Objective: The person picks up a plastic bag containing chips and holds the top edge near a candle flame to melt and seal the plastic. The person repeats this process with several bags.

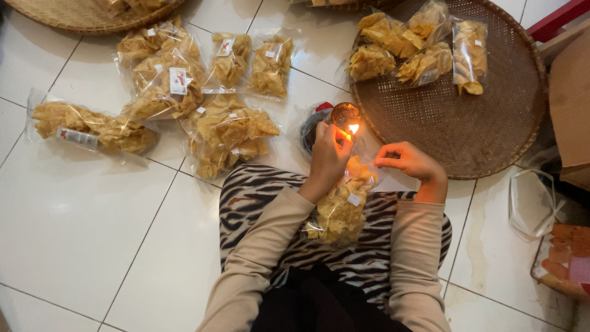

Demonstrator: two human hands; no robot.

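Observation:
A clear plastic bag of yellow chips (342, 209) lies on my lap, on zebra-striped cloth. My left hand (327, 157) pinches the bag's top edge and holds it at a small flame (353, 128) burning on a round lamp (345, 114) on the floor. My right hand (410, 162) pinches the same edge of the bag a little to the right, fingers closed on the plastic.
Several sealed chip bags (184, 92) lie on the white tiled floor at left. A round woven tray (491, 123) at right carries several more bags. Another woven tray (74, 18) sits top left. An empty plastic bag (531, 203) and a box (562, 258) are at right.

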